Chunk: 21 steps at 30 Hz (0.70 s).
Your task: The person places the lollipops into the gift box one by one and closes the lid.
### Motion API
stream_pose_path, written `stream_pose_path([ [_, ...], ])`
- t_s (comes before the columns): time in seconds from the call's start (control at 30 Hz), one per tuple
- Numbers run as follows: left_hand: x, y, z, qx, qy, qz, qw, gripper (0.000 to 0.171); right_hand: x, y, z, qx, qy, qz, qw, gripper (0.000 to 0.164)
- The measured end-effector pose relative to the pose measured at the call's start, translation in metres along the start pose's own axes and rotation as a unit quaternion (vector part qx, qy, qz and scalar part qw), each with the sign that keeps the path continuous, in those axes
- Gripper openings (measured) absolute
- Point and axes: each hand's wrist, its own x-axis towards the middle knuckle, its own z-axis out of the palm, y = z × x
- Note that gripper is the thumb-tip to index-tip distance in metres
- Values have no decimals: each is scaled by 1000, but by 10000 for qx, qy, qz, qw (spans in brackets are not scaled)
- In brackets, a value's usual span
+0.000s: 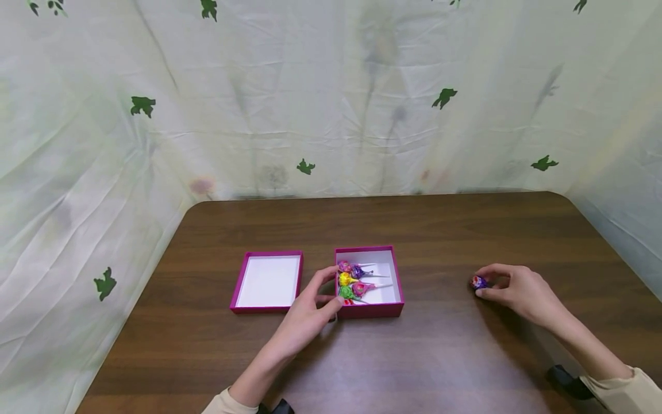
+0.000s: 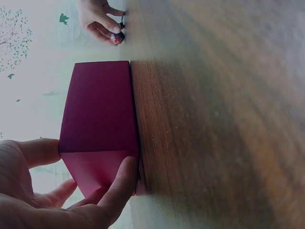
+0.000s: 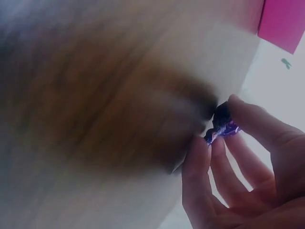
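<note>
A lollipop [image 1: 478, 282] in a purple and red wrapper is pinched between the thumb and fingers of my right hand [image 1: 522, 291], low over the table at the right. In the right wrist view its purple wrapper [image 3: 224, 125] shows at the fingertips. My left hand [image 1: 308, 310] grips the left side of a magenta box [image 1: 372, 311], its thumb and fingers spread along that wall. Several lollipops [image 1: 361, 288] in pink, purple, yellow, green and red wrappers lie inside, heads to the left and sticks to the right. The left wrist view shows the box's outer wall [image 2: 100, 107] close up.
The magenta box lid [image 1: 270, 282], white inside, lies face up left of the box. Both rest on a brown wooden table [image 1: 439, 230]. A pale curtain [image 1: 331, 103] with green leaf shapes hangs behind and at the sides.
</note>
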Motion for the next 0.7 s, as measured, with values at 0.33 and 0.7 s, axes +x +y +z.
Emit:
stream_pose_path([
  [0.33, 0, 0, -1, 5, -38, -68, 10000, 54, -2, -16, 4, 14, 454, -398, 9982, 26],
  [0.7, 0, -1, 0, -28, 29, -20, 10000, 54, -2, -44, 11, 921, 984, -1098, 9848, 29],
])
